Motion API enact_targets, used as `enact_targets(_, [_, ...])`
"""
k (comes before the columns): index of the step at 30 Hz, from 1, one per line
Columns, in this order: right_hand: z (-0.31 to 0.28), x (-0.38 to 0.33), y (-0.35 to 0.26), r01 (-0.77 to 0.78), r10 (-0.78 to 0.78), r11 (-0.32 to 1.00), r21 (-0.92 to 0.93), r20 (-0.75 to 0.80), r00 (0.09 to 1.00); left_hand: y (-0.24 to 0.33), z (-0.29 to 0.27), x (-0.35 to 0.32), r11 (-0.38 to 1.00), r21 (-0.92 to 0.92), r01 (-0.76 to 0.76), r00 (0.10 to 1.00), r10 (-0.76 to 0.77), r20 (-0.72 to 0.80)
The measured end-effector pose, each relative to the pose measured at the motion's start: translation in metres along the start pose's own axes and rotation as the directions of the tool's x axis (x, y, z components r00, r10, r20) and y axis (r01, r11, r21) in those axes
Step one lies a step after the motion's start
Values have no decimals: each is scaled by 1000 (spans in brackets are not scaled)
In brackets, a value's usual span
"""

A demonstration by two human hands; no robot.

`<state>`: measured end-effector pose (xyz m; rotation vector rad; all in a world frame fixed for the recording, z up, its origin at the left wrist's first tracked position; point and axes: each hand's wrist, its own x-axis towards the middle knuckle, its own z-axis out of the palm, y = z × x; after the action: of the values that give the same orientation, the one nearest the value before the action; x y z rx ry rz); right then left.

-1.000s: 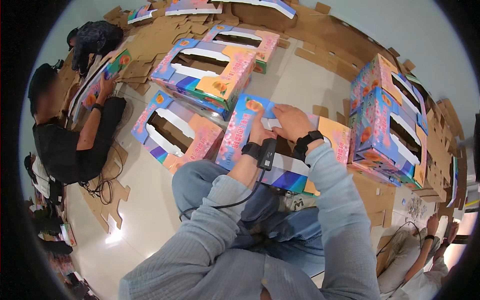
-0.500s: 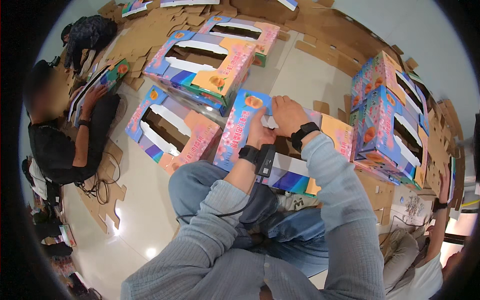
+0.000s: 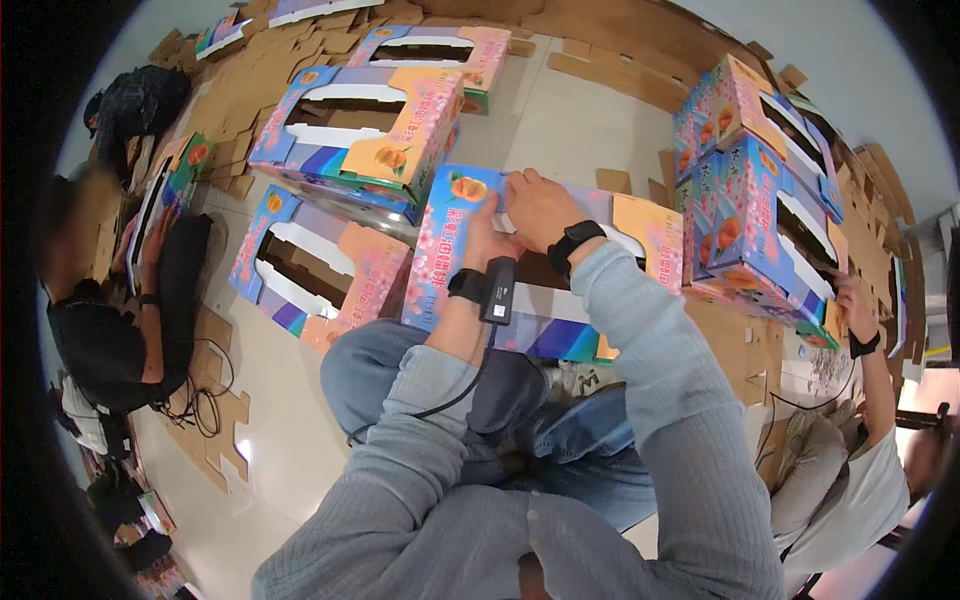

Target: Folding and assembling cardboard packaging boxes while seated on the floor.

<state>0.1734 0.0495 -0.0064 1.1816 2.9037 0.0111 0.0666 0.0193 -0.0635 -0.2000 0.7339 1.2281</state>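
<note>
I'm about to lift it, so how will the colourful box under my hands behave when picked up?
Probably light: the box is printed cardboard with a big window cut in its top. It may flex, since the left hand and right hand press its thin panels. Unlikely to roll, with flat sides.

Grey ribbed long sleeves [image 3: 650, 330] are worn, with blue jeans [image 3: 560, 450] below. A black watch [image 3: 572, 240] is strapped behind the right hand [image 3: 540, 208], and a black band with a cabled box [image 3: 497, 290] behind the left hand [image 3: 485, 240].
</note>
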Motion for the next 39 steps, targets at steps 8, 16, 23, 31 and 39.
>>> enact_targets(8, [-29, -72, 25, 58, -66, 977, 203, 32, 997, -2, -4, -20, 991, -115, 69, 996, -62, 62])
enact_targets(16, [-37, -197, 34, -107, -37, 921, 374, 358, 933, 46, 11, -107, -111, 879, -463, 870, -247, 427])
enact_targets(23, [-18, -205, 25, -137, 61, 974, 181, 373, 926, 63, 5, -117, -789, 331, -518, 855, -495, 158])
enact_targets(31, [-19, -199, 8, -197, 159, 977, 83, 330, 930, 40, 19, -109, -906, 105, -411, 911, -413, 4])
enact_targets(39, [-25, -190, -65, -266, 264, 964, -3, 154, 952, 56, 13, -102, -805, 191, -562, 820, -512, 254])
